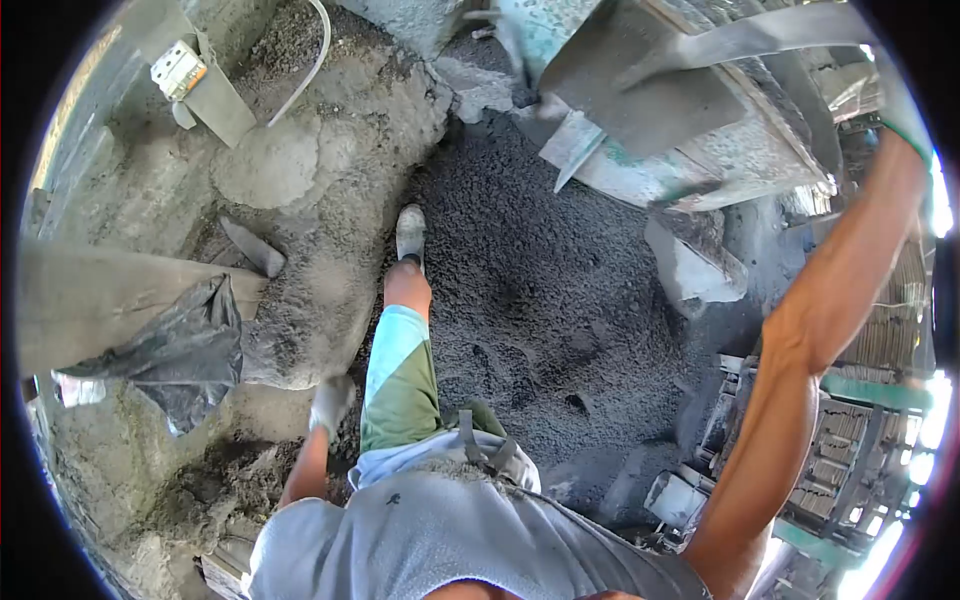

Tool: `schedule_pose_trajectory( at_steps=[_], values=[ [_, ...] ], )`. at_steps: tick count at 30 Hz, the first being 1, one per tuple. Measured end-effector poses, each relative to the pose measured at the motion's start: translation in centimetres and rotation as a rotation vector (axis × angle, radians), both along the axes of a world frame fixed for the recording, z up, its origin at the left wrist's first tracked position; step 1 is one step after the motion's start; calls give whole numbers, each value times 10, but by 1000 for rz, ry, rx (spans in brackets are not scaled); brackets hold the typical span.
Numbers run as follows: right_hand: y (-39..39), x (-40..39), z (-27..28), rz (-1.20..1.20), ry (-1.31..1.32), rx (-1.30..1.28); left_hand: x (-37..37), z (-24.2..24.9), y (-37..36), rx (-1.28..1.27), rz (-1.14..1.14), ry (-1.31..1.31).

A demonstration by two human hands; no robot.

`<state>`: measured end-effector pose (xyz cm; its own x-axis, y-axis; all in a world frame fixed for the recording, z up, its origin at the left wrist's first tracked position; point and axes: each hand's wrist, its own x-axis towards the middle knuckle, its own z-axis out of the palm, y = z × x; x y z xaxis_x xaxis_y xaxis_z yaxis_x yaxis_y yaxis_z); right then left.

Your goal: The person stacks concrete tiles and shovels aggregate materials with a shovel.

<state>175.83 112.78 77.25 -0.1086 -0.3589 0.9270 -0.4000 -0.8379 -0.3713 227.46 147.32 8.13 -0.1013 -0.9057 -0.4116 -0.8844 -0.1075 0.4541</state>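
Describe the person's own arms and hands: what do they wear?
The left hand appears to wear a pale grey glove; the right hand looks gloved in grey, with a green edge at the wrist. The grey shirt is short-sleeved, leaving the forearms bare.

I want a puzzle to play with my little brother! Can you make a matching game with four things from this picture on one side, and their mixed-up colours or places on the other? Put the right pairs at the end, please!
Column one:
1. shovel
2. circuit breaker
3. plastic sheet
4. shorts

Column two:
A. olive green and light blue
B. black, at the left of the picture
C. grey, near the top right
D. white with an orange part, near the top left

Right pairs: 1-C, 2-D, 3-B, 4-A.
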Motion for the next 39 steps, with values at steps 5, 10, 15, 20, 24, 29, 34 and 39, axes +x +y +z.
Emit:
schedule_pose_trajectory(
  at_steps=[5,10,15,20,24,29,34,39],
  values=[
    [97,-78,-5,-214,-159,291,-86,159,-205,-260,654,636],
    [183,-124,-201,-507,-447,495,-243,227,-369,-455,104,870],
    [288,-138,-334,-859,-590,634,-395,214,-523,-542,-139,796],
    [392,-126,-357,-1047,-668,637,-480,208,-577,-573,-339,686],
    [459,-122,-354,-1236,-702,613,-486,203,-527,-555,-168,712],
    [505,-123,-356,-1229,-788,662,-417,227,-326,-22,-360,913],
    [568,-125,-372,-986,-915,560,-340,128,-127,164,-228,679],
    [592,-97,-374,-904,-986,498,-351,154,39,856,15,973]
  ],
)
